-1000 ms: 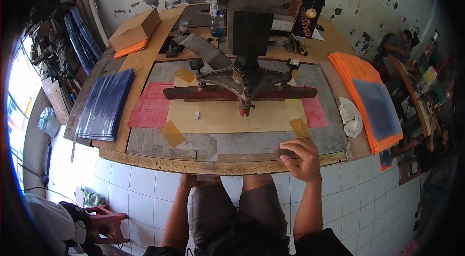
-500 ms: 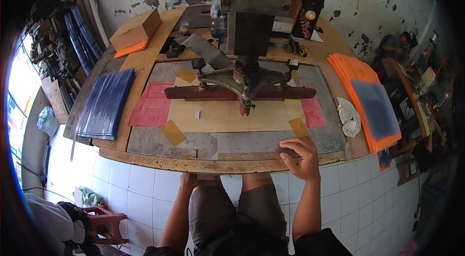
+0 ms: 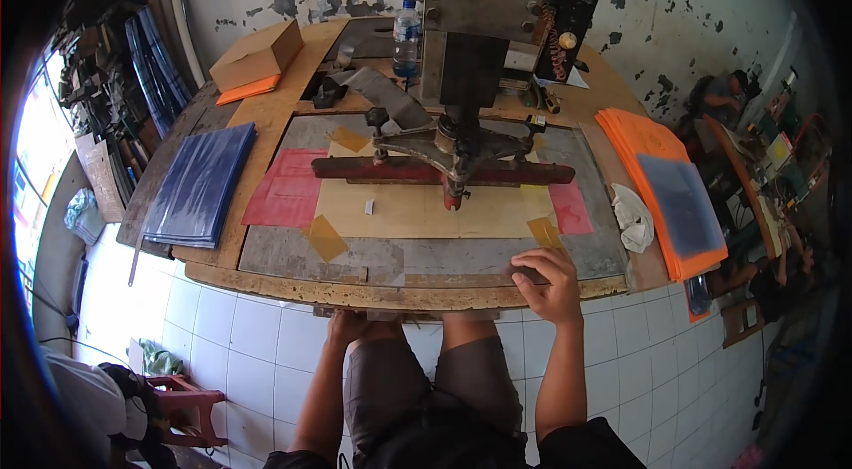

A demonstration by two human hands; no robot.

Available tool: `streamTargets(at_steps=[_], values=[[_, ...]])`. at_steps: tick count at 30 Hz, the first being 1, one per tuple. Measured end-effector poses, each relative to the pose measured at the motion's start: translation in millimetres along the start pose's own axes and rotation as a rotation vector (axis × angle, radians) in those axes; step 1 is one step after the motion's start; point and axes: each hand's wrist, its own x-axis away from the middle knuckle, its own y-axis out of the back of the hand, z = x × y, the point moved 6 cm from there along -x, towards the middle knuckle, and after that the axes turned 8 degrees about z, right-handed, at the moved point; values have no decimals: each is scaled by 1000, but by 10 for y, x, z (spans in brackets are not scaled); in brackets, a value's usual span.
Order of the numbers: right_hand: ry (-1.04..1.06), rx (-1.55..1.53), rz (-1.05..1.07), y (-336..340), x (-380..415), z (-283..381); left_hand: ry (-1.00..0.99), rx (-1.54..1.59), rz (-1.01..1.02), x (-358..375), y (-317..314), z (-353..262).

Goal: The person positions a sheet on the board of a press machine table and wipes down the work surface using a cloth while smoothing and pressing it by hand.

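My right hand (image 3: 552,285) rests at the front right of the press table, fingers curled toward the thumb around something small and dark that I cannot make out. Below the table's front edge, my left hand (image 3: 346,327) is closed in a fist-like grip by a wooden ledge (image 3: 417,315); what it holds is hidden. Ahead stands a press with a long red bar (image 3: 390,169) over a cream sheet (image 3: 413,222). Pink sheets (image 3: 288,189) flank it, and brown tape pieces (image 3: 325,238) lie at its corners. A small white tag (image 3: 369,207) lies on the cream sheet.
Dark blue plastic sheets (image 3: 200,185) are stacked at left, near a cardboard box (image 3: 257,54). Orange folders (image 3: 652,145) and a white cloth (image 3: 632,219) lie at right. A water bottle (image 3: 406,39) stands behind. Another person (image 3: 723,96) sits at far right; a red stool (image 3: 191,411) is lower left.
The view has shifted slightly, so the press and table sit a little differently in it. More of the ledge beneath the table edge shows. Both hands keep nearly the same pose.
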Motion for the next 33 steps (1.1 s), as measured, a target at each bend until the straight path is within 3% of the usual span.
streamTargets(at_steps=[1,3,5,8,11,13,15,18,23,26,29,33], values=[[-1,0,-5,4,8,1,-138,86,-23,-79,-30,61],[-1,5,-2,1,19,0,-179,201,-96,-54,-104,193],[5,16,-1,3,3,5,14,257,-195,35,-123,338],[9,30,5,-7,9,13,-53,28,-27,-280,-391,643],[4,24,-4,-12,-1,20,61,-54,55,56,-6,21],[-8,19,-12,-3,5,19,-136,40,-97,117,67,-79],[6,34,-18,5,7,28,-199,92,-254,135,75,-97],[8,43,-11,13,17,31,-69,114,-325,98,-75,85],[19,52,6,-31,13,26,63,27,243,47,-120,150],[22,72,15,-34,-8,34,-71,29,173,387,173,-349],[29,114,103,-63,17,96,-274,251,263,1046,789,-1483],[59,175,283,-177,27,446,-487,317,356,1510,1184,-2090]])
